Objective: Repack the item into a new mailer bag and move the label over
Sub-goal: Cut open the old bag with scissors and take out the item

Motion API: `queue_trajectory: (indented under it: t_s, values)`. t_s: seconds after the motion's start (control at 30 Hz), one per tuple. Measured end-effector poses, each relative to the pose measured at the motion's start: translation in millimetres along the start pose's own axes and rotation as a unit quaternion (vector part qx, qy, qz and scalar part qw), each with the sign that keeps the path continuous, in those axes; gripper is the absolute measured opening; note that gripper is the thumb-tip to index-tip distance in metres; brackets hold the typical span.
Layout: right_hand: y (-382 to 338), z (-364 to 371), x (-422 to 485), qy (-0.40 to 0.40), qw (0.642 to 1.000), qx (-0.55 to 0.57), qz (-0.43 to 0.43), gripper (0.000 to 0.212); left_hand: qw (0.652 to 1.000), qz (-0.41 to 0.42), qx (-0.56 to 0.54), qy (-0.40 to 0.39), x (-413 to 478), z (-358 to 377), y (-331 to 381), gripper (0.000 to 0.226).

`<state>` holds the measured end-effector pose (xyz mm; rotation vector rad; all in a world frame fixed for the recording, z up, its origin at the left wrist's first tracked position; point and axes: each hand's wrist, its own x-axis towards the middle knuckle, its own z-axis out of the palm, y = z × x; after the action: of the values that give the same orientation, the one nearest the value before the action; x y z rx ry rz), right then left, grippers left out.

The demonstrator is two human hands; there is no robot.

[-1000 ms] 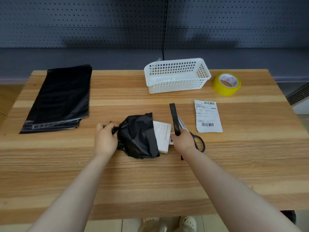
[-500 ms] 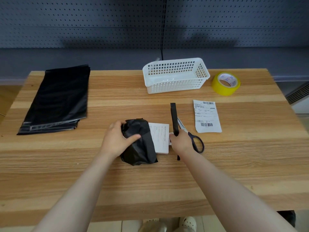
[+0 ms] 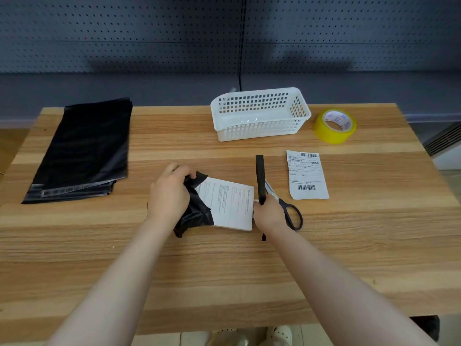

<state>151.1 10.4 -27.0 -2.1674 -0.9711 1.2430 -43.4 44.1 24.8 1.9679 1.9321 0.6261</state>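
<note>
A crumpled old black mailer bag (image 3: 195,211) lies at the table's middle, bunched in my left hand (image 3: 169,193). A flat white box (image 3: 228,203) with printed text sticks out of the bag's right end, more than half bare. My right hand (image 3: 268,213) pinches the box's right edge and also holds a black strip (image 3: 260,178) cut from the bag, which stands up from the fingers. The shipping label (image 3: 306,174) lies flat to the right. A stack of new black mailer bags (image 3: 84,151) lies at the far left.
Scissors (image 3: 287,208) lie on the table just right of my right hand. A white slotted basket (image 3: 259,113) stands at the back, with a yellow tape roll (image 3: 334,126) to its right. Dark pegboard shelving rises behind the table.
My left hand has gathered the old bag and drawn it leftward off the box. More of the white box shows now. My right hand has kept its hold at the box's right edge.
</note>
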Motion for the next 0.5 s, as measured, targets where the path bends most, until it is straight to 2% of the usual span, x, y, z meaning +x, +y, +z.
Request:
queue_trajectory:
  t_s: [0.1, 0.2, 0.3, 0.5]
  values:
    - [1.1, -1.7, -0.2, -0.001, 1.0, -0.003, -0.022, 0.016, 0.999, 0.025, 0.031, 0.013, 2.1, -3.8, -0.9, 0.038]
    - [1.0, -3.1, -0.6, 0.005, 0.999, -0.02, -0.036, 0.008, 0.998, 0.014, 0.061, 0.003, 4.7, -8.2, 3.7, 0.03]
    - [0.6, -2.8, -1.3, 0.012, 0.999, -0.024, -0.04, 0.008, 0.995, -0.005, 0.099, -0.01, 6.9, -12.3, 9.9, 0.028]
    - [-1.3, -5.1, -0.5, 0.031, 0.999, -0.026, -0.032, 0.006, 0.992, 0.006, 0.123, -0.005, 10.0, -12.4, 8.6, 0.029]
